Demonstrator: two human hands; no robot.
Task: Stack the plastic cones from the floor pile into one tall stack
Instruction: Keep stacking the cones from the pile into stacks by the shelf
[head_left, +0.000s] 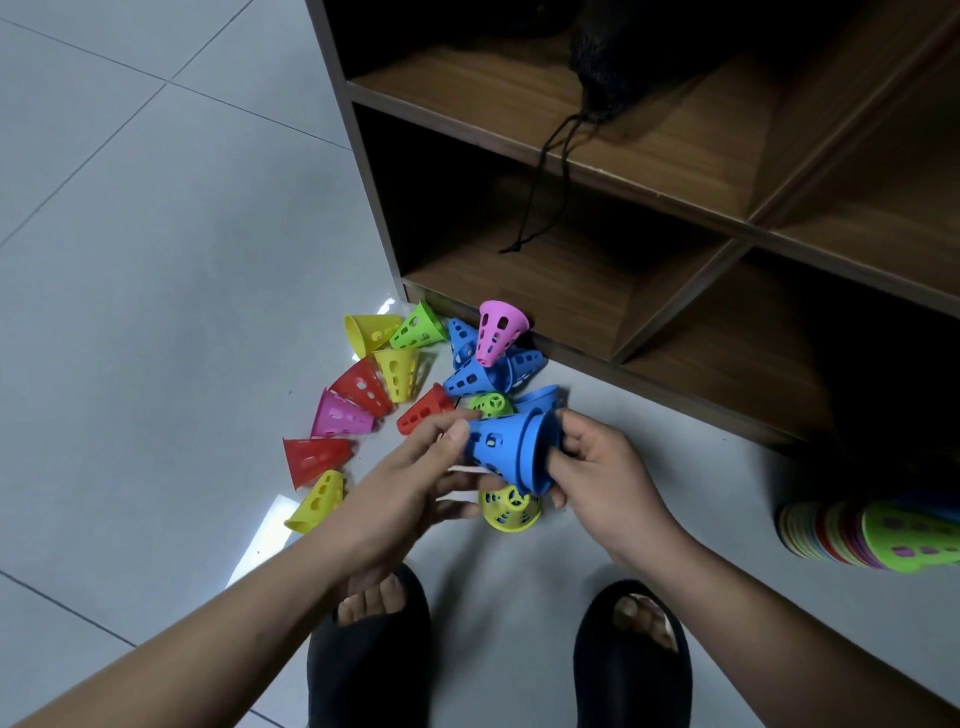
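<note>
A small nest of blue cones (511, 447) lies sideways in the air between my hands, wide rims to the right. My left hand (415, 473) pinches its narrow end with thumb and fingers. My right hand (597, 467) grips the wide rims. Under them a yellow cone (509, 512) stands on the floor. The loose pile spreads on the tiles beyond: yellow (371, 330), green (418, 327), red (363, 387), pink (340, 415), blue (475, 376) cones and an upright pink one (498, 330). A long multicoloured stack (872, 532) lies on its side at the right edge.
A brown wooden shelf unit (649, 202) with open compartments stands right behind the pile; a black drawstring bag (602, 78) hangs from its upper shelf. My feet in black slippers (369, 654) stand on the grey tiled floor (156, 260) below my hands.
</note>
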